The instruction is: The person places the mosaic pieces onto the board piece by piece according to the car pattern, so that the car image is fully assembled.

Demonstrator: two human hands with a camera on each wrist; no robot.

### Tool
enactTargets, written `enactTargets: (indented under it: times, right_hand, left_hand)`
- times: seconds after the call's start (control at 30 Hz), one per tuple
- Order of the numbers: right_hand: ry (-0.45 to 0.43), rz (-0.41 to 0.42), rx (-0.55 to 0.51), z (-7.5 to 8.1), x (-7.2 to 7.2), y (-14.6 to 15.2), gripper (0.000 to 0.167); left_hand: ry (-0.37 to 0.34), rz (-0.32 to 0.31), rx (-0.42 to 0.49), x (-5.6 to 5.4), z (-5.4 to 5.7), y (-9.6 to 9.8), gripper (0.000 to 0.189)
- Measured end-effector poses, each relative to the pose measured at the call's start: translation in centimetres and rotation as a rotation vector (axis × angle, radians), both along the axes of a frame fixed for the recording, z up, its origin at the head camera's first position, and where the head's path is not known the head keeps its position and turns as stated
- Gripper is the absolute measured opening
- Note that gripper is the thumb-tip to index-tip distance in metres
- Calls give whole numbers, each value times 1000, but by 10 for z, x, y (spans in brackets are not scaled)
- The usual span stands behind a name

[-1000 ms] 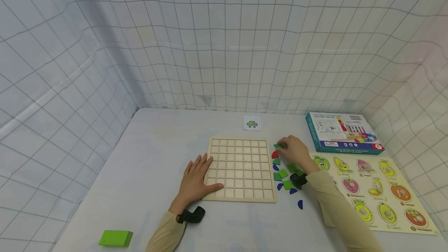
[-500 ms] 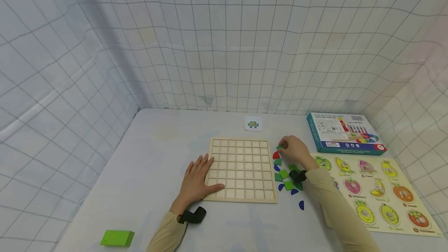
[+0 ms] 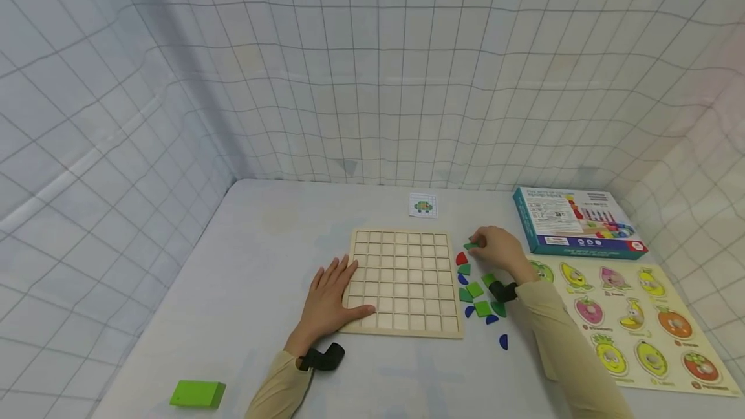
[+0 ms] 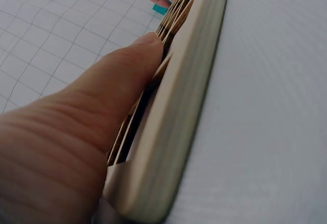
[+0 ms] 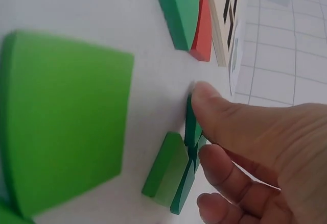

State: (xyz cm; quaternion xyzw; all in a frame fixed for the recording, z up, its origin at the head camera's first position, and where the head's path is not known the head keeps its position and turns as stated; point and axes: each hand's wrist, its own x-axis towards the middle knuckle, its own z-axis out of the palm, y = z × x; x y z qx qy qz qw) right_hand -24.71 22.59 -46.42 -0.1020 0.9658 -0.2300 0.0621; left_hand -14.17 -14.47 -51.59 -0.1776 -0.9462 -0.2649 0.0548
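My left hand (image 3: 327, 302) rests spread on the left edge of a wooden grid board (image 3: 407, 333), its thumb over the lower left corner. In the left wrist view the thumb (image 4: 122, 68) lies over the board's rim (image 4: 173, 112). Right of the board, my right hand (image 3: 500, 252) pinches a dark green curved-edged piece (image 5: 191, 122) just at the table. Other green pieces lie against it, partly hidden by the fingers. Close by are a red piece (image 3: 462, 258), a green piece (image 3: 464, 269), a light green square (image 3: 483, 308) and a blue half-round (image 3: 503, 341).
A small picture card (image 3: 423, 205) lies behind the board. At the right, a teal-edged box (image 3: 582, 225) stands behind a fruit puzzle board (image 3: 634, 328) that the right forearm crosses. A bright green block (image 3: 198, 394) lies at the front left.
My right hand has shifted slightly right, away from the board, with the green piece. My left hand stays on the board. The whole head view has drifted a little.
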Motion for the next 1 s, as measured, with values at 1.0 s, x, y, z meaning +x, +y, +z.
enactTargets:
  times: [1.0]
  right_hand:
    - [164,85,-279,3,13,-35,9]
  left_hand:
    - [13,7,11,-1,-1,1,95]
